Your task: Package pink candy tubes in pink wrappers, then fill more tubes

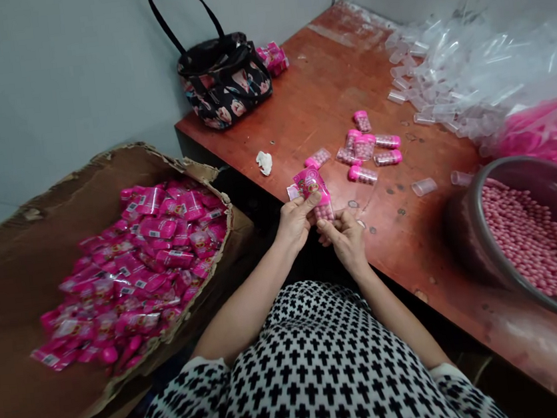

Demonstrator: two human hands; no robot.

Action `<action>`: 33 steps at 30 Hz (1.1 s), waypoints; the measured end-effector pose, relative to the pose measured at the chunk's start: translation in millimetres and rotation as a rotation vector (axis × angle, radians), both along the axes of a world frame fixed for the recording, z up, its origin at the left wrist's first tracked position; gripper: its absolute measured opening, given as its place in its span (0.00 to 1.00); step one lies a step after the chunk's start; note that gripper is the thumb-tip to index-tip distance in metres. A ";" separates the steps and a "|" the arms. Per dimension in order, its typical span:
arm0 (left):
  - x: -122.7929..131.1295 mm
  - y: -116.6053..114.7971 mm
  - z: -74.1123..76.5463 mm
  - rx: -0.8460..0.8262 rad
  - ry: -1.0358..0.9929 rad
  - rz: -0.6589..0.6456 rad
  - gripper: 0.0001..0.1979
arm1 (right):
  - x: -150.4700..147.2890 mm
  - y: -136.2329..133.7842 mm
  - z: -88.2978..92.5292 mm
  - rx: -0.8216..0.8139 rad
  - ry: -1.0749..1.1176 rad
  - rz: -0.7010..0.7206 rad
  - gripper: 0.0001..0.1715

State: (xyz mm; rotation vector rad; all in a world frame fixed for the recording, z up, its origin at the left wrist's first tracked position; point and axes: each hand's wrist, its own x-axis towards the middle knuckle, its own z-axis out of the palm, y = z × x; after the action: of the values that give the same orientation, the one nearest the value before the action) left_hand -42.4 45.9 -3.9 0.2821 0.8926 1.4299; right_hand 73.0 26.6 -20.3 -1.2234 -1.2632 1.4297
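Observation:
My left hand (pixel 296 220) pinches a pink printed wrapper (pixel 309 182) at the table's front edge. My right hand (pixel 345 236) grips the lower end of a small clear tube of pink candy balls (pixel 324 212) that sits partly inside that wrapper. Both hands meet just in front of my chest, fingers closed. Several filled tubes with pink caps (pixel 369 147) lie on the red-brown table (pixel 325 89) just beyond my hands.
A torn cardboard box (pixel 28 264) at my left holds a heap of wrapped pink packets (pixel 139 265). A metal bowl (pixel 468 241) of pink candy balls stands at right. Empty clear tubes in plastic (pixel 474 72), a pink-filled bag (pixel 546 135), a floral handbag (pixel 227 84) and a crumpled paper scrap (pixel 264 162) lie farther back.

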 end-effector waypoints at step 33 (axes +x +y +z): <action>-66.7 -19.7 -12.6 0.137 0.655 0.438 0.25 | 0.1 25.5 -0.7 -0.110 0.176 0.067 0.17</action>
State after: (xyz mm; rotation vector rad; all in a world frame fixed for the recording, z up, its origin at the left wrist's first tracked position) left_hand -109.2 26.2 -16.5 0.7188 1.4518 1.8457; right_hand 73.1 52.1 -21.0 -1.1088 -1.1273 1.6359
